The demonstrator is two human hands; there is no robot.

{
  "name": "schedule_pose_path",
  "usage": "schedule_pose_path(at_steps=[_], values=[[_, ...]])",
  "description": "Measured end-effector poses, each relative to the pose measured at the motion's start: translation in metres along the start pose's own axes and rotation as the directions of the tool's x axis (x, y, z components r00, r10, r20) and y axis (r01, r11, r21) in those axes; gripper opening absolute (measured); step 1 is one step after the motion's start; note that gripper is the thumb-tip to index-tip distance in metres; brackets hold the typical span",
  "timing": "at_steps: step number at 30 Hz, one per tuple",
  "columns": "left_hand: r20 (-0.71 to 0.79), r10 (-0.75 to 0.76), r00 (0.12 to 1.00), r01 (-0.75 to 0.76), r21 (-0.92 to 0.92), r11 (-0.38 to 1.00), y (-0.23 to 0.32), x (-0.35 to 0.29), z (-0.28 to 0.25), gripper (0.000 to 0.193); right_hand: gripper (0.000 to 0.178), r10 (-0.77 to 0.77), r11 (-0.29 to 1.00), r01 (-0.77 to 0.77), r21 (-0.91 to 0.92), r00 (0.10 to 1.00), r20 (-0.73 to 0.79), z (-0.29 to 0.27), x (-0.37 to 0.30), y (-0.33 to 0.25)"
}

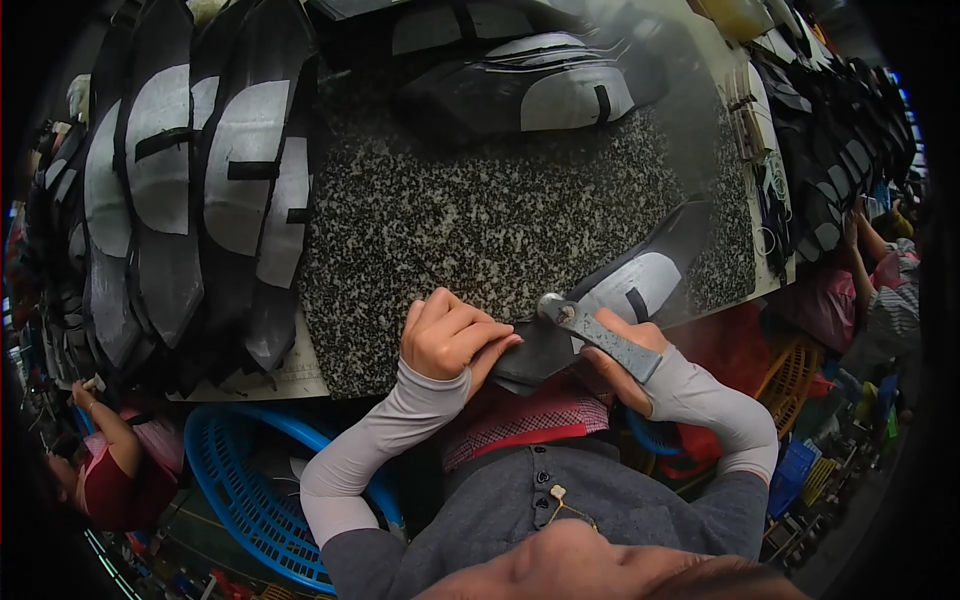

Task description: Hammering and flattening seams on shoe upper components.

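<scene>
A black shoe-upper-like piece [637,281] with a silver-grey panel and a small black strip lies aslant at the near edge of the speckled stone slab [480,215]. My left hand [445,340] has its fingers closed, thumb and fingertips pinching the left end of this piece. My right hand [630,355] grips a grey metal hammer [610,340] above the piece. The hammer's round face [550,304] is over the piece's middle; whether it touches cannot be told. Part of the piece is hidden beneath the hammer and my right hand.
Similar black and silver pieces [160,150] stand in rows at the left, and more [575,98] lie stacked at the far side. A blue plastic basket [225,480] sits below the table at the left. Co-workers [130,460] sit at both sides.
</scene>
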State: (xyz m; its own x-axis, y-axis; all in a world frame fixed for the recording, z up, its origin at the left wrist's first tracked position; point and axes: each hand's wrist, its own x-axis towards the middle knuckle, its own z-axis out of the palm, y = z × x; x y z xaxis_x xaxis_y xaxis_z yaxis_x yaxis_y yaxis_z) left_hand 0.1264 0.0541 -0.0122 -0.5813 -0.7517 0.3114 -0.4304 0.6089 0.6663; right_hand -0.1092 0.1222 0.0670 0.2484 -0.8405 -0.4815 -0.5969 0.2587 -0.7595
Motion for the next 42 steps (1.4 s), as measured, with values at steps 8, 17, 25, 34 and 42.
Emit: schedule_pose_path(at_steps=[8, 17, 25, 34, 42], values=[[0.006, 0.104, 0.995, -0.104, 0.036, 0.994, 0.003, 0.001, 0.002, 0.014, 0.016, -0.06, 0.995, 0.065, -0.078, 0.996, 0.071, 0.006, 0.005, 0.008], [-0.005, 0.159, 0.987, -0.157, 0.15, 0.976, 0.01, -0.006, 0.003, 0.019, 0.019, -0.088, 0.992, 0.091, -0.088, 0.995, 0.043, 0.007, 0.012, 0.001], [-0.026, 0.331, 0.943, -0.329, 0.056, 0.943, 0.038, -0.023, 0.03, 0.022, 0.031, -0.185, 0.969, 0.197, -0.15, 0.978, 0.09, 0.005, 0.025, 0.01], [-0.027, 0.427, 0.904, -0.386, 0.377, 0.842, 0.034, -0.032, 0.052, 0.028, 0.026, -0.281, 0.95, 0.285, -0.126, 0.958, 0.055, -0.001, 0.021, 0.003], [-0.056, -0.012, 0.998, -0.008, -0.351, 0.936, 0.033, 0.02, -0.008, 0.042, 0.038, -0.038, 0.684, 0.583, 0.438, 0.628, -0.777, -0.058, -0.013, 0.071]])
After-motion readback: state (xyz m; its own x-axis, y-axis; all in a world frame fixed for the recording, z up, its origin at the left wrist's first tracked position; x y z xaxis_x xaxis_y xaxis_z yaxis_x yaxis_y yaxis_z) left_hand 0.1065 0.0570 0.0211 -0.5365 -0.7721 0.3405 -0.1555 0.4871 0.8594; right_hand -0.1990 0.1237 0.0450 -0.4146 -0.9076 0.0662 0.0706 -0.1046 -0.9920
